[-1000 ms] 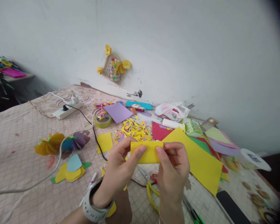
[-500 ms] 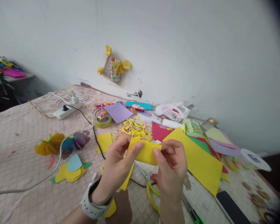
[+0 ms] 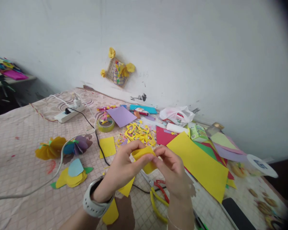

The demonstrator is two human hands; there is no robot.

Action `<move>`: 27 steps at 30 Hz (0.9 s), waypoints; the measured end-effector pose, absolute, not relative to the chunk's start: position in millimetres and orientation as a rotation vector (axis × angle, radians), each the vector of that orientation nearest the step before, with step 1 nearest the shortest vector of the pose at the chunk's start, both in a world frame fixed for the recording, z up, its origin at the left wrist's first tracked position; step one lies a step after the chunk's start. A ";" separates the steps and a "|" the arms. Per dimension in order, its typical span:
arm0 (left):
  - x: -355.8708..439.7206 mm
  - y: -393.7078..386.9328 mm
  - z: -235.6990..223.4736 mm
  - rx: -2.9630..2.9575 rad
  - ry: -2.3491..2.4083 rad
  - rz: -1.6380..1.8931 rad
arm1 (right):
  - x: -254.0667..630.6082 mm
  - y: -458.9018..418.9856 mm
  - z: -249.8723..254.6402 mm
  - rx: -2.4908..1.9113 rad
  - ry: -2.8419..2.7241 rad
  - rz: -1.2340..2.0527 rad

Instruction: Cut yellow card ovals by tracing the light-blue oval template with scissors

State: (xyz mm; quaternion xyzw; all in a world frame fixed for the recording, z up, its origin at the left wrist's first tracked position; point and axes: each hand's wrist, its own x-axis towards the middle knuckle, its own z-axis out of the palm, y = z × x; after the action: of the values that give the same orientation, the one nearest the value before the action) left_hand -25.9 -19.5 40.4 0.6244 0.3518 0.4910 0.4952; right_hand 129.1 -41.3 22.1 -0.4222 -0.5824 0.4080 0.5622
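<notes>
Between both hands, above the table, a small piece of yellow craft paper or felt (image 3: 148, 166) is bent into a loop, with a fold at its top. My left hand (image 3: 126, 166), a white watch on its wrist, pinches the piece from the left. The fingers of my right hand (image 3: 169, 164) close on its right edge, and the two thumbs nearly meet in front. Beneath the hands lie scissors (image 3: 159, 204) with yellow and red handles, partly hidden by my right wrist. Another yellow piece (image 3: 127, 188) lies under my left hand.
Yellow scraps (image 3: 140, 132) are heaped behind the hands. A large yellow sheet (image 3: 201, 169) and a phone (image 3: 238, 214) lie to the right. On the left are a power strip (image 3: 69, 113), a trailing white cable (image 3: 38, 191), petal-shaped cutouts (image 3: 74, 179) and a roll of tape (image 3: 106, 126).
The yellow piece, held flat and stretched between the hands before, is now curled over into a loop. My right hand has moved left, closer to my left hand.
</notes>
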 end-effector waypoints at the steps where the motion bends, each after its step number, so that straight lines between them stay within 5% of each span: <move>1: -24.2 -19.7 39.8 1.459 0.831 1.182 | 128.2 -40.6 20.2 -0.970 -1.323 0.950; 27: -21.3 -13.9 31.8 0.883 0.685 1.473 | 117.6 -31.9 9.7 -0.894 -1.063 0.713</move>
State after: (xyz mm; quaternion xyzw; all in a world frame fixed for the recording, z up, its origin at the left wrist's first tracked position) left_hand -21.3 -13.9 31.8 0.3811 0.2958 0.6360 0.6022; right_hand 117.6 -31.9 9.7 -0.4030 -0.4791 0.3213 0.7105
